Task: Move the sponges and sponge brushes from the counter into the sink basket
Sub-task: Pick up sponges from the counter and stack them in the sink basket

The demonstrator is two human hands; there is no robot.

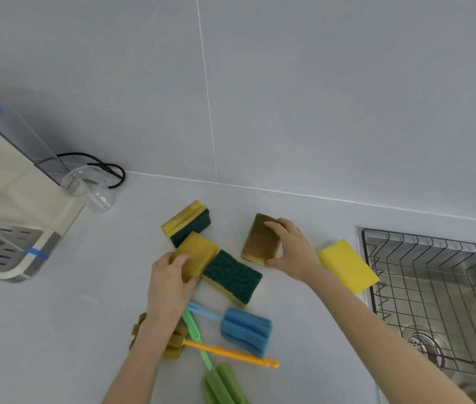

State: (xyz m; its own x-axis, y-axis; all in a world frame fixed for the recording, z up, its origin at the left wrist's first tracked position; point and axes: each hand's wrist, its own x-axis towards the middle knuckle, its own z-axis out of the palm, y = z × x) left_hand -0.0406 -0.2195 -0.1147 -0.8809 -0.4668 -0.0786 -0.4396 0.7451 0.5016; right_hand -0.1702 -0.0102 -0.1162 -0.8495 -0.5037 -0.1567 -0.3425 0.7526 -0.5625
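**Both hands on sponges beside the sink**

The left hand (169,282) has its grip closed around a mustard-yellow rectangular sponge (197,253); the right hand (292,250) holds a brown-stained yellow sponge (260,243), apparently tilted up off the pale grey counter (56,330). A green-faced scouring sponge (232,277) lies between them, a yellow-and-green grooved sponge (185,221) behind. A bright yellow sponge (347,265) rests just beside the wire sink basket (435,258), possibly overlapping its rim. Near the forearms lie a blue sponge brush (245,330), a green sponge brush (219,383) and an orange-handled brown sponge brush (231,354).
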